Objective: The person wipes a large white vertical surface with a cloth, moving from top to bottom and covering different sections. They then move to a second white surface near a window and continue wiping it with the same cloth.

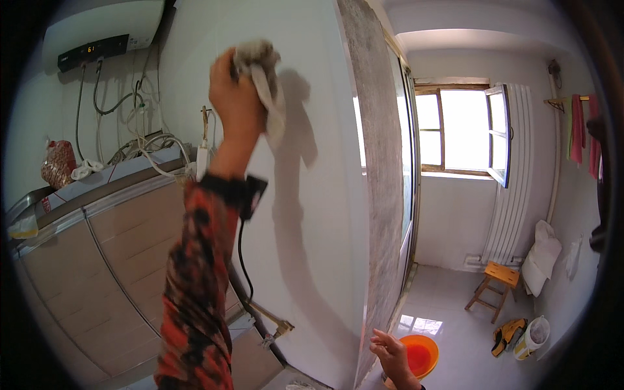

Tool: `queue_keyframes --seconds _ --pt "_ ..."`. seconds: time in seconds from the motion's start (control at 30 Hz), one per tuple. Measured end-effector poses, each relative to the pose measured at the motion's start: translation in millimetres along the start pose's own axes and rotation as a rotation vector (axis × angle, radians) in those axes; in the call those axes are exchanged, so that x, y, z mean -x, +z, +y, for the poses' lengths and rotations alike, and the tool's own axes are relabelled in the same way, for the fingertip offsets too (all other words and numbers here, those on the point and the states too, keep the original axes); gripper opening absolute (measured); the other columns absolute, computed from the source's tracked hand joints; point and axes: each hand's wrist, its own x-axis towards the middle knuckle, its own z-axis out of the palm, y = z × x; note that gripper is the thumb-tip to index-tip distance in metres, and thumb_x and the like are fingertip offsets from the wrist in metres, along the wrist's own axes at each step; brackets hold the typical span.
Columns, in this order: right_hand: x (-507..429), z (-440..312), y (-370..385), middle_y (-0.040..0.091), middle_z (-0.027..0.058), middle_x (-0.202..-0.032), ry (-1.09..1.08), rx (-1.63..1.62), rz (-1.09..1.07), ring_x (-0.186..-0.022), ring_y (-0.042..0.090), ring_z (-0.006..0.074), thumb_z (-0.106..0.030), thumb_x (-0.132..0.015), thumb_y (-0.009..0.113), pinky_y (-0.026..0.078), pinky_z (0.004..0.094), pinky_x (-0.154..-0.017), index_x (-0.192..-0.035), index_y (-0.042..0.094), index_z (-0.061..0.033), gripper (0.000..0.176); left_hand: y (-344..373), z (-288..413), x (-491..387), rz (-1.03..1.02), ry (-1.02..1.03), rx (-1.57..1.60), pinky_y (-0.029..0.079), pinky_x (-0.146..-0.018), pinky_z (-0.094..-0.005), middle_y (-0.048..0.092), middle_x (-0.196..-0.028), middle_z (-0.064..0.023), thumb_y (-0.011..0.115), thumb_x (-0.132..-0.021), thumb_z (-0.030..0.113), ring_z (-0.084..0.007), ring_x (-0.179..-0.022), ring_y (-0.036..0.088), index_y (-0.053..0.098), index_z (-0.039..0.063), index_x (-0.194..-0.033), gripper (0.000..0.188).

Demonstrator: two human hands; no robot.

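Observation:
My left hand [236, 109] is raised high in front of a smooth white wall [321, 209], gripping a bunched, greyish-white cloth [277, 105]. One end of the cloth hangs down past the wrist, and the arm casts a long shadow on the wall. Whether the cloth touches the wall cannot be told. Low at the right, my right hand [392, 358] holds nothing, its fingers loosely bent and apart. Behind that hand, an orange basin [431, 347] stands on the tiled floor, partly hidden by it. A black cable [241, 263] hangs below my left cuff.
A water heater [105, 29] with hoses hangs above a brown-fronted cabinet [92, 273] bearing cables and a filled bag [58, 163]. A brass pipe fitting [280, 324] sits low by the wall. Rightward are a wooden stool [502, 274], a bucket [529, 341] and an open window [498, 136].

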Motion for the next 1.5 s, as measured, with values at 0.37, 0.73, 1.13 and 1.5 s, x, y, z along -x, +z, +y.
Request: queue_keyframes --seconds 0.37,0.73,1.13,1.5 --pt "-2 10 -4 0.072 0.0144 -0.107 0.28 -0.085 -0.044 -0.096 0.07 0.0219 -0.01 -0.1 0.064 0.058 0.0319 -0.089 -0.124 0.068 0.0019 0.027 50 32 54 -0.176 0.303 0.005 0.043 -0.108 -0.0471 0.065 -0.123 -0.0185 0.053 -0.081 -0.005 -0.0417 -0.114 0.058 0.066 0.004 -0.127 0.048" --pt "14 24 17 0.071 0.0099 -0.103 0.339 -0.16 -0.132 -0.088 0.07 0.0178 0.0 -0.095 0.062 0.056 0.0274 -0.078 -0.124 0.067 0.0016 0.03 -79 69 288 -0.415 0.115 -0.009 0.04 -0.112 -0.0543 0.063 -0.134 -0.0206 0.066 -0.076 -0.011 -0.0461 -0.132 0.053 0.07 0.005 -0.125 0.052" --pt "104 49 53 0.056 0.0089 -0.134 0.837 -0.674 -0.192 -0.122 0.056 0.0313 -0.062 -0.096 0.051 0.054 0.0575 -0.087 -0.153 0.039 -0.0222 0.07 -310 233 506 -0.994 -1.138 0.013 0.052 -0.093 -0.0404 0.066 -0.107 -0.0127 0.055 -0.079 -0.007 -0.0333 -0.105 0.061 0.07 0.005 -0.112 0.039" --pt "231 30 166 0.065 0.0082 -0.125 1.2 -0.841 -0.491 -0.117 0.062 0.0242 -0.038 -0.104 0.05 0.05 0.0421 -0.101 -0.128 0.058 -0.01 0.037 -528 331 445 -1.054 -1.448 0.018 0.037 -0.115 -0.0441 0.051 -0.142 -0.0168 0.068 -0.079 0.009 -0.0365 -0.134 0.046 0.049 0.008 -0.145 0.068"
